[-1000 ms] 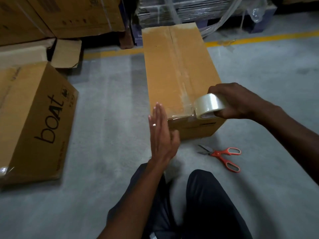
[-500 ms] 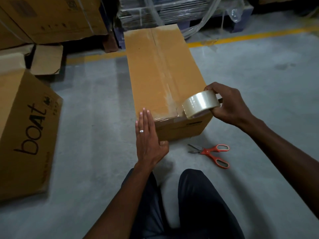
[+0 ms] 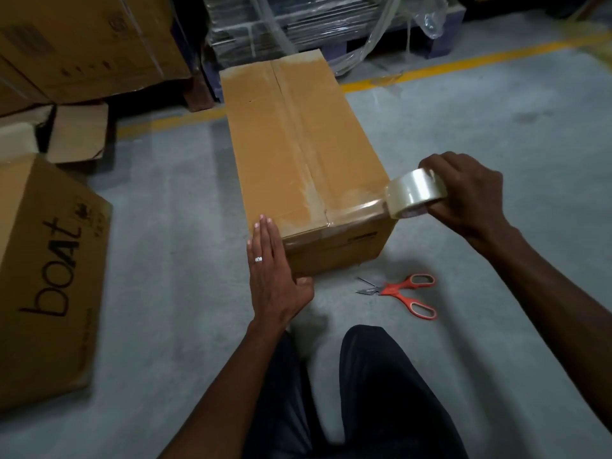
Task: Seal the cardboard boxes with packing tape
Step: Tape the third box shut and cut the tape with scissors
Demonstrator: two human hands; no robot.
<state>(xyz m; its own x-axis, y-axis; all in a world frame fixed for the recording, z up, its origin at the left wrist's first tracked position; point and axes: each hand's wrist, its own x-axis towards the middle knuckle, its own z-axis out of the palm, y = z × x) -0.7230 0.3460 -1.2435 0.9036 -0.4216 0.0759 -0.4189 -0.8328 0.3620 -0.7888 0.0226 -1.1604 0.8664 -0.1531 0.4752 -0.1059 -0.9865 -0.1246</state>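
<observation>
Centrally in the frame we see a long brown cardboard box (image 3: 298, 154) lying on the grey concrete floor (image 3: 496, 160). Our left hand (image 3: 271, 276) lies flat, fingers straight, against its near left corner, while our right hand (image 3: 463, 193) has its grip curled round a clear roll of packing tape (image 3: 414, 197) at the near right corner, a strip running along the near top edge. Orange-handled scissors (image 3: 404, 293) lie just below the box. A "boat" printed carton (image 3: 43, 273) sits at left.

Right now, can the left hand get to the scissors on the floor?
Probably yes: the left hand lies flat against the box, holding nothing, and the scissors lie on bare floor beside it, nothing between.
</observation>
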